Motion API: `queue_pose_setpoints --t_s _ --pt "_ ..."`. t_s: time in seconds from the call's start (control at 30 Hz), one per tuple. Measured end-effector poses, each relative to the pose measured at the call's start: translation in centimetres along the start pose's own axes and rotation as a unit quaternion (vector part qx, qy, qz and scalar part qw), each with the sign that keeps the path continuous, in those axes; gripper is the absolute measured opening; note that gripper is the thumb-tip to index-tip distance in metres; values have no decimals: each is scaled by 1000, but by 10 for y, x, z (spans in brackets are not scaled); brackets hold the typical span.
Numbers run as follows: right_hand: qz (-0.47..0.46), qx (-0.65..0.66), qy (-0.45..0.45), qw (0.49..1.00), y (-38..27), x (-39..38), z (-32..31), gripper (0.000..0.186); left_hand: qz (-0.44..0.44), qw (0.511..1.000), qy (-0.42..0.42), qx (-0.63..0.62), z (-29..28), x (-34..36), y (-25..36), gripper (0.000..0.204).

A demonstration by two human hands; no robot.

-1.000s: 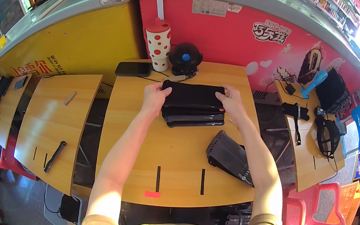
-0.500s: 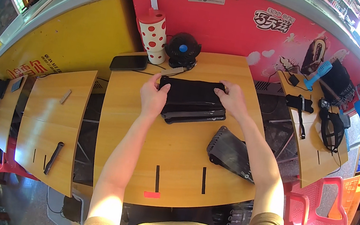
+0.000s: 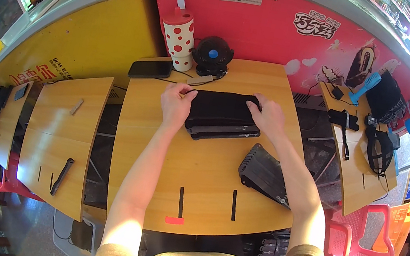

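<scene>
A flat black cloth piece [image 3: 224, 108] is stretched between my two hands over the far middle of the wooden table [image 3: 149, 195]. My left hand [image 3: 176, 105] pinches its far left corner. On the opposite corner my right hand [image 3: 269, 118] is closed with thumb and fingers. Directly beneath the cloth lies a stack of dark flat pieces [image 3: 226, 133], of which only the near edges show; whether the cloth rests fully on them I cannot tell. A second pile of dark grey flat pieces [image 3: 265, 173] is fanned out beside my right forearm.
Along the far edge are a phone [image 3: 150, 69], a red-dotted tumbler [image 3: 179, 40] and a small black fan [image 3: 212, 55]. Black strips [image 3: 181, 202] and a red strip [image 3: 174, 221] mark the near tabletop. Side tables flank mine; a pink chair [image 3: 360, 240] stands at right.
The whole view has shifted slightly. The cloth sits flatter and lines up more closely with the stack below, while both hands keep hold of its corners.
</scene>
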State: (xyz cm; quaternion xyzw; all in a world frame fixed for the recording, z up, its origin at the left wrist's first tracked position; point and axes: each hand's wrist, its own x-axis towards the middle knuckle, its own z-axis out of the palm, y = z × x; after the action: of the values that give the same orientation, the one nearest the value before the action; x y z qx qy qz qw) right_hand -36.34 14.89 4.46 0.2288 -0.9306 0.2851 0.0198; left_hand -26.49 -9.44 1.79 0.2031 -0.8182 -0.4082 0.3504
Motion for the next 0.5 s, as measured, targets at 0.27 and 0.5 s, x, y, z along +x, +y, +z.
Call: queue_pose_setpoints --t_s 0.27,0.5 --pt "-28 -24 22 999 2 5 4 34 35 999 -8 -26 7 4 -10 14" --pt "-229 -31 184 955 18 21 16 18 87 994 -42 53 3 13 -12 14"
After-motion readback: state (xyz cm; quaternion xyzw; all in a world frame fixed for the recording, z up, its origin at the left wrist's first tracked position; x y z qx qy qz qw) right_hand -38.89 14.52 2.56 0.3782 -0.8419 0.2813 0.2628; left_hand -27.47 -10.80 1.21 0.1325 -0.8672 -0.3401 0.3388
